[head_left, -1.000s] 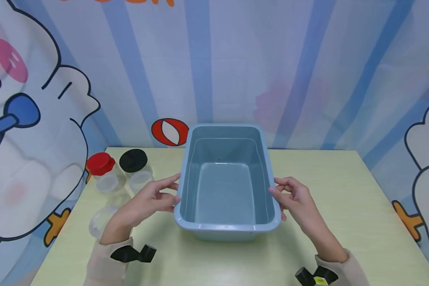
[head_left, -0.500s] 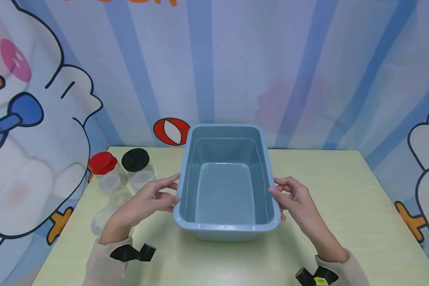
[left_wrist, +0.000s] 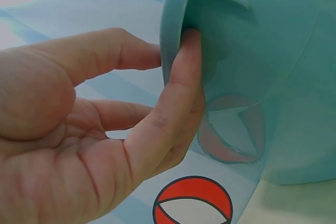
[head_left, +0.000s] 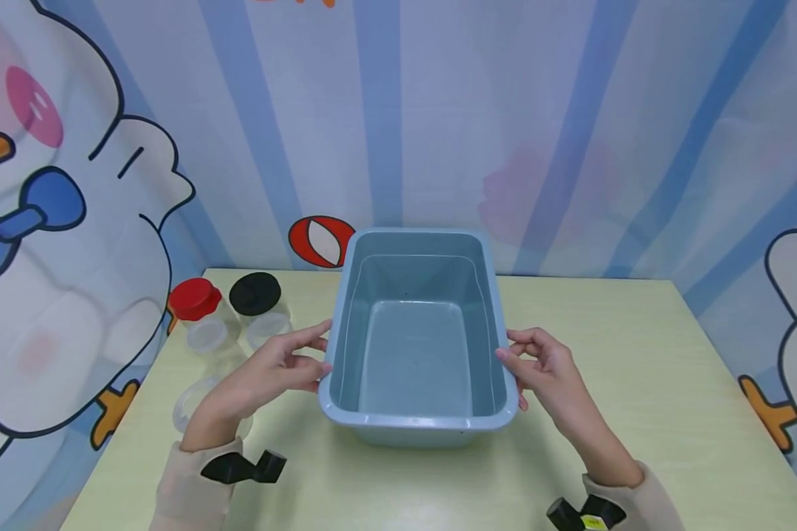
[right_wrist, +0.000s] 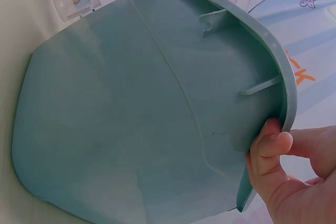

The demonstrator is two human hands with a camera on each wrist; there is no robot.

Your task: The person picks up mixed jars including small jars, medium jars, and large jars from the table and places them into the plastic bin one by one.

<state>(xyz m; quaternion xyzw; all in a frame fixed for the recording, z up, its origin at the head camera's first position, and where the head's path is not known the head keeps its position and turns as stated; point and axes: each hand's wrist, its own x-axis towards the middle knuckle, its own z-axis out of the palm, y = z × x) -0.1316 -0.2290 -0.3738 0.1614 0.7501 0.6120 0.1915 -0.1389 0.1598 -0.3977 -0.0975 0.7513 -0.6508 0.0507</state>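
Blue tub (head_left: pixel 417 335), nothing inside, mid-table. Left hand (head_left: pixel 266 372) & right hand (head_left: pixel 546 369) each pinch its side rim. Jars (head_left: pixel 229 313) far left. Tub's nudged slightly left vs. before.

Basin (head_left: pixel 415 346): grey-blue, plain. Desk (head_left: pixel 637 383): pale yellow-green. 2 jars: red lid (head_left: pixel 193 298), black lid (head_left: pixel 255 293), clear bodies. Backdrop (head_left: pixel 438 110): white with blue stripes, cartoon duck outlines, red-and-white ball (head_left: pixel 319 242). Sleeves (head_left: pixel 186 490): beige.
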